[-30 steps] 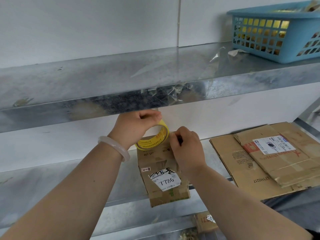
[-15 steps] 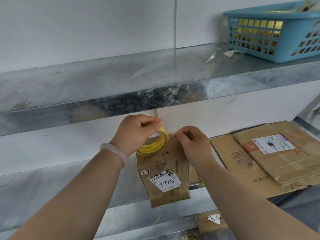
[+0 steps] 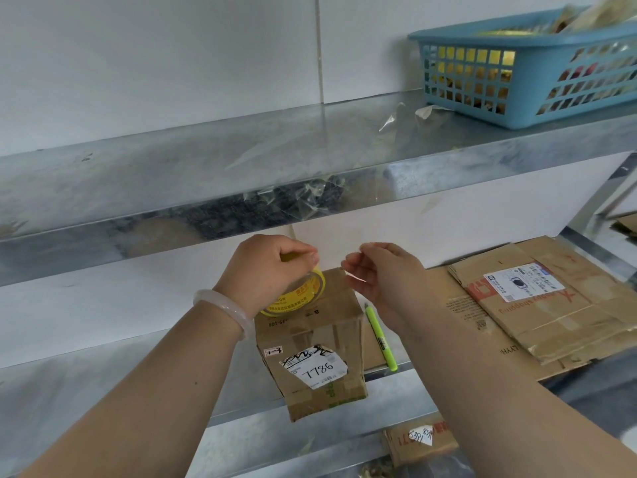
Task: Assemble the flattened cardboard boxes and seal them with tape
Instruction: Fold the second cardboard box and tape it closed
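Head view: on your left wrist sits a pale bracelet (image 3: 223, 310). Your left hand (image 3: 272, 270) has its grip curled round the yellow tape roll (image 3: 303, 293), which touches the top left corner of the cardboard box (image 3: 310, 339). That box stands upright at the front edge of the lower shelf (image 3: 103, 381), its white label marked 7786 facing you. You cannot tell whether anything is inside it. Just right of the roll, your right hand (image 3: 382, 274) holds its grip pressed together, thumb and forefinger pinching a thin clear strip of tape (image 3: 355, 277) above the box top. A green pen (image 3: 381, 336) lies beside the box. Further right, flattened boxes (image 3: 537, 305) lie stacked. On the upper shelf (image 3: 172, 167) at far right, a blue basket (image 3: 527, 108) holds yellow and other coloured items, too unclear to name.
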`<state>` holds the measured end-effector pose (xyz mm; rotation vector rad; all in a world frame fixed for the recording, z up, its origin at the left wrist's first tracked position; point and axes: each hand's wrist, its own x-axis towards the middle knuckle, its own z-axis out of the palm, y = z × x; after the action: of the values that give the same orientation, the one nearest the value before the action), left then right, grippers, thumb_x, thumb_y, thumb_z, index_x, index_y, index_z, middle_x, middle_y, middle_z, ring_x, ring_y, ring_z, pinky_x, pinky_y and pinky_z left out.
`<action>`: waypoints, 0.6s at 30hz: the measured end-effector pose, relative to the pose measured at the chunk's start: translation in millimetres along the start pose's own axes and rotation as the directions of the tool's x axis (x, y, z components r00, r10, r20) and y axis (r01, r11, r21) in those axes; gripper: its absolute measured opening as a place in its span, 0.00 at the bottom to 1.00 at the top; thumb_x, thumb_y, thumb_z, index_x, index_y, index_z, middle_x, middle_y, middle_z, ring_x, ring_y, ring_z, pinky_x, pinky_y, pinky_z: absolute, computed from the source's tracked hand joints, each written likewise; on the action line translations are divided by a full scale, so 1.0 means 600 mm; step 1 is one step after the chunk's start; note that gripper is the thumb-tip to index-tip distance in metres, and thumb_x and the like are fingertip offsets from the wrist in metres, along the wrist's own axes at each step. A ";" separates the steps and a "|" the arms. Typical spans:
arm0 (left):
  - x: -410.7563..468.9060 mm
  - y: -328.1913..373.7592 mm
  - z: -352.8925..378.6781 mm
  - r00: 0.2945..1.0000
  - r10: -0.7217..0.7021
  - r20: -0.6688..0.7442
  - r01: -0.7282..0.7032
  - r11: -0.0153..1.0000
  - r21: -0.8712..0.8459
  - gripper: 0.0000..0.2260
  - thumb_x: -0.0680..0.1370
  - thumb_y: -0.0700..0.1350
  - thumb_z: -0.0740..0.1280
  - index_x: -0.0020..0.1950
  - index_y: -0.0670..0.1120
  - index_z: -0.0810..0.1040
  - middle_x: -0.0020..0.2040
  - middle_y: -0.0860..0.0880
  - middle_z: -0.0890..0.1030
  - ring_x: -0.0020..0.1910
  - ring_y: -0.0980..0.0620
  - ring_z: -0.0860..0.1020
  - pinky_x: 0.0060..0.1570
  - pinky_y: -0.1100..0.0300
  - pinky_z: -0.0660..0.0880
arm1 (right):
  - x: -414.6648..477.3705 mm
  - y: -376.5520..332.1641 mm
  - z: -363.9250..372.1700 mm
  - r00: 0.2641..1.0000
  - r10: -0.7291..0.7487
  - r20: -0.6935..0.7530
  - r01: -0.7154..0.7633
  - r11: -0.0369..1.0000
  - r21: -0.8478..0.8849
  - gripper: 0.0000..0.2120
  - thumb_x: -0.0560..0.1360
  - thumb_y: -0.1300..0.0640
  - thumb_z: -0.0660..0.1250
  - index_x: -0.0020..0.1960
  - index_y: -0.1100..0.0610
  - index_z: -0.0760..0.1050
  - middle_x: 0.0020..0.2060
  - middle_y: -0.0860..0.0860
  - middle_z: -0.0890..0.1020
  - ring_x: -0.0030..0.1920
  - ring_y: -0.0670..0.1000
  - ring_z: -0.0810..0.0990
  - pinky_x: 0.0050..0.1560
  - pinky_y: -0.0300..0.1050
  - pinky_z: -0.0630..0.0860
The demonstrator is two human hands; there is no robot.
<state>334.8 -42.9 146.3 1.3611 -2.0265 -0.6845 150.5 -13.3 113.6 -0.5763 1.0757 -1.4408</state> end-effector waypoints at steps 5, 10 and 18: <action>0.000 0.001 -0.002 1.000 -0.007 -0.001 0.007 1.000 0.011 0.06 0.74 0.57 0.70 0.48 0.61 0.83 0.43 0.69 0.80 0.47 0.73 0.75 0.45 0.74 0.67 | -0.003 -0.012 0.005 0.994 0.071 0.079 -0.074 0.997 0.038 0.10 0.75 0.58 0.72 0.51 0.60 0.73 0.32 0.53 0.81 0.39 0.53 0.84 0.48 0.56 0.83; -0.004 0.005 0.001 1.000 0.021 0.009 -0.022 0.998 0.065 0.10 0.74 0.59 0.68 0.53 0.61 0.82 0.45 0.70 0.79 0.49 0.72 0.75 0.49 0.73 0.67 | -0.007 0.021 0.016 0.998 0.061 0.022 -0.055 0.978 -0.200 0.11 0.73 0.65 0.73 0.51 0.60 0.73 0.39 0.56 0.79 0.33 0.47 0.82 0.49 0.49 0.83; -0.040 -0.040 -0.016 0.996 -0.077 0.050 0.086 0.975 -0.204 0.08 0.78 0.55 0.63 0.56 0.62 0.77 0.38 0.56 0.80 0.38 0.64 0.78 0.43 0.63 0.71 | 0.008 0.038 0.013 0.999 -0.009 -0.032 0.000 0.960 -0.281 0.02 0.74 0.63 0.72 0.46 0.60 0.80 0.40 0.56 0.83 0.41 0.51 0.85 0.49 0.49 0.83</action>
<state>363.8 -29.5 131.6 1.3226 -1.8799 -0.9396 167.5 -17.5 96.2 -0.7583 1.3177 -1.3136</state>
